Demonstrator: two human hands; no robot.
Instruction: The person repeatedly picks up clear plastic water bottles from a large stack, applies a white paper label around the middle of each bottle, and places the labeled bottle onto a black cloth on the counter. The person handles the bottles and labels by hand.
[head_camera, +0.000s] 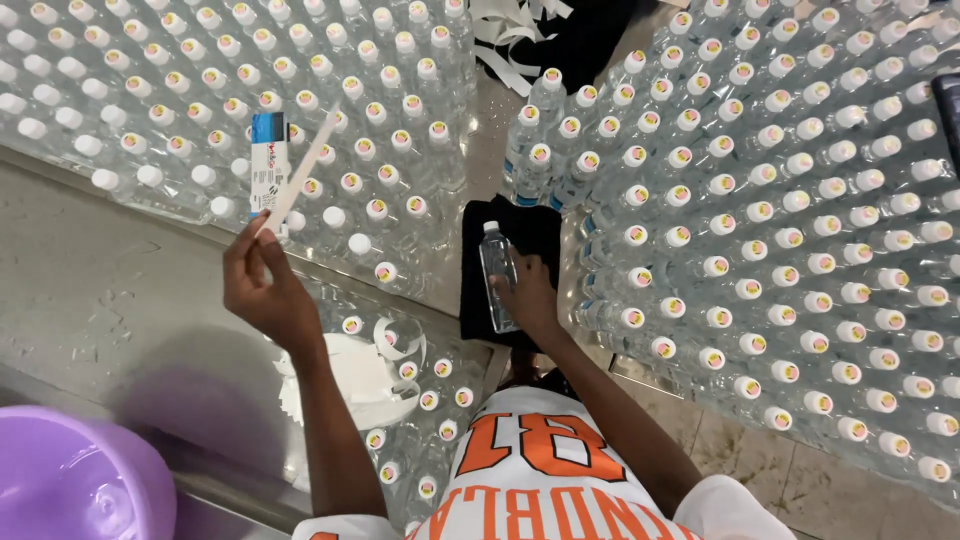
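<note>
Labelling step: your left hand (268, 290) pinches a label strip (272, 165), backing part peeled; right hand (528, 295) grasps the bare bottle (497, 272) at centre. Next, alignment seems needed.

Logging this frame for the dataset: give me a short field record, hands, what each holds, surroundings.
left hand: raised, pinching a blue and white label with its white backing strip
right hand: gripping a clear bottle lying on a black cloth
bottle label: none seen
left side: capped bottles in rows
right side: more capped bottles
near left: purple basin, pile of white strips
</note>
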